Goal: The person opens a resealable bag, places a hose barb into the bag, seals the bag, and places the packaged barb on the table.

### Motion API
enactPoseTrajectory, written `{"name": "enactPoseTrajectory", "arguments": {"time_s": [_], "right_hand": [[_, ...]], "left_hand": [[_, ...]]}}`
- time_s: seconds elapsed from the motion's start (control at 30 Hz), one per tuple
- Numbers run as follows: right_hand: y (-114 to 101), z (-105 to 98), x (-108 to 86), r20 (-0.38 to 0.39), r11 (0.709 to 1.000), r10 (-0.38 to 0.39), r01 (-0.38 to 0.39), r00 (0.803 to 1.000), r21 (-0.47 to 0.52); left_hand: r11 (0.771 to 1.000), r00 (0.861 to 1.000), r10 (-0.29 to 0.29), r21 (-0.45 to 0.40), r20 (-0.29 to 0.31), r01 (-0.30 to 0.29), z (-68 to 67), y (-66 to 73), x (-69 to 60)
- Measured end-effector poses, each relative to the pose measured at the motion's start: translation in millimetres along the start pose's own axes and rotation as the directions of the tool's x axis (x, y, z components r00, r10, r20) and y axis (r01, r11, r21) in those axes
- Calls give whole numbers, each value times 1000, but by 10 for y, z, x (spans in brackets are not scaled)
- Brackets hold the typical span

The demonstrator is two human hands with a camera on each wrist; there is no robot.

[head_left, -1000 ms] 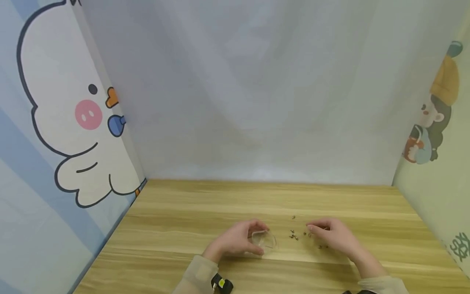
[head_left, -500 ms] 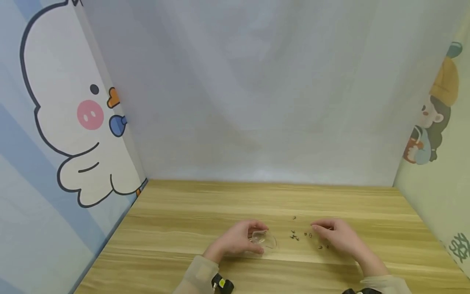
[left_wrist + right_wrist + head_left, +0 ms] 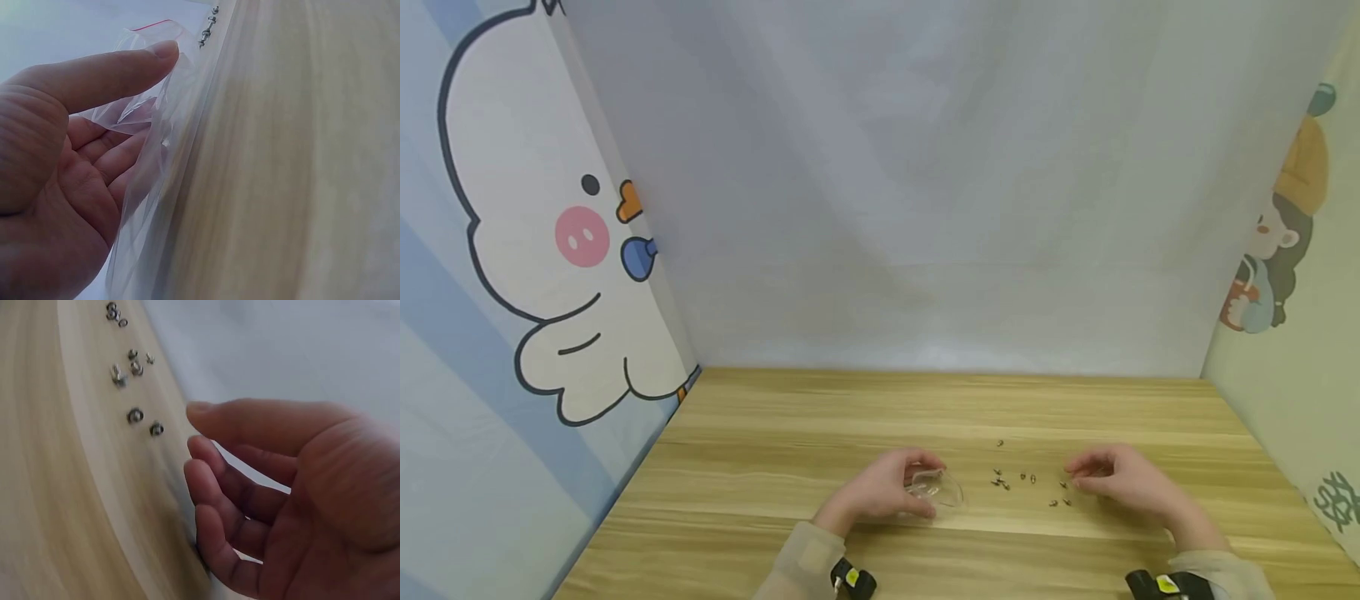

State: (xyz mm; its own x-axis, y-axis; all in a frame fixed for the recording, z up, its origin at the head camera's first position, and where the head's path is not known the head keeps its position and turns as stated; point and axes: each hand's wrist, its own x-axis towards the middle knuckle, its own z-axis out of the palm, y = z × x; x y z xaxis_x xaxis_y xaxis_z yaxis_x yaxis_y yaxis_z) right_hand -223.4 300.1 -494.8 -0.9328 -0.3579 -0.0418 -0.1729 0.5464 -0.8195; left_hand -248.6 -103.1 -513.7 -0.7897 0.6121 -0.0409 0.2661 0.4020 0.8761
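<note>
My left hand (image 3: 880,487) holds a clear plastic zip bag (image 3: 942,490) between thumb and fingers, its mouth spread toward the right. In the left wrist view the bag (image 3: 140,112) shows a red seal line near the thumb tip. Small metal screws lie scattered on the table between the hands; one screw (image 3: 1001,443) is set apart at the back. My right hand (image 3: 1127,479) hovers at their right, fingers loosely bent, with nothing visible between thumb and fingertips. A screw (image 3: 1063,484) lies just beside its fingertips. Several screws (image 3: 135,415) also appear in the right wrist view.
The wood-grain table (image 3: 820,408) runs back to a pale grey backdrop (image 3: 925,208). A panel with a white cartoon duck (image 3: 520,167) stands at the left, and a pale green one (image 3: 1322,333) at the right. Both wrists wear black cameras.
My right hand has drawn away to the right from the screws, uncovering one beside its fingertips. My left hand and the bag stay nearly still.
</note>
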Motion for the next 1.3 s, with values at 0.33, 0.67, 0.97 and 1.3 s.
{"name": "enactPoseTrajectory", "arguments": {"time_s": [0.33,0.67,0.97,1.3], "right_hand": [[150,-32,-26,145,999,-41,36,989,36],[154,19,-14,181,997,-72,64,981,48],[135,22,-1,178,997,-64,57,982,45],[101,39,29,155,1000,-10,10,988,-1]], "left_hand": [[1000,1000,-3,-19,2,3,-13,-9,16],[999,1000,-17,-43,8,17,4,-86,19],[997,1000,-10,-71,14,11,-10,-54,-6],[996,1000,-20,-86,13,21,-24,-28,11]]}}
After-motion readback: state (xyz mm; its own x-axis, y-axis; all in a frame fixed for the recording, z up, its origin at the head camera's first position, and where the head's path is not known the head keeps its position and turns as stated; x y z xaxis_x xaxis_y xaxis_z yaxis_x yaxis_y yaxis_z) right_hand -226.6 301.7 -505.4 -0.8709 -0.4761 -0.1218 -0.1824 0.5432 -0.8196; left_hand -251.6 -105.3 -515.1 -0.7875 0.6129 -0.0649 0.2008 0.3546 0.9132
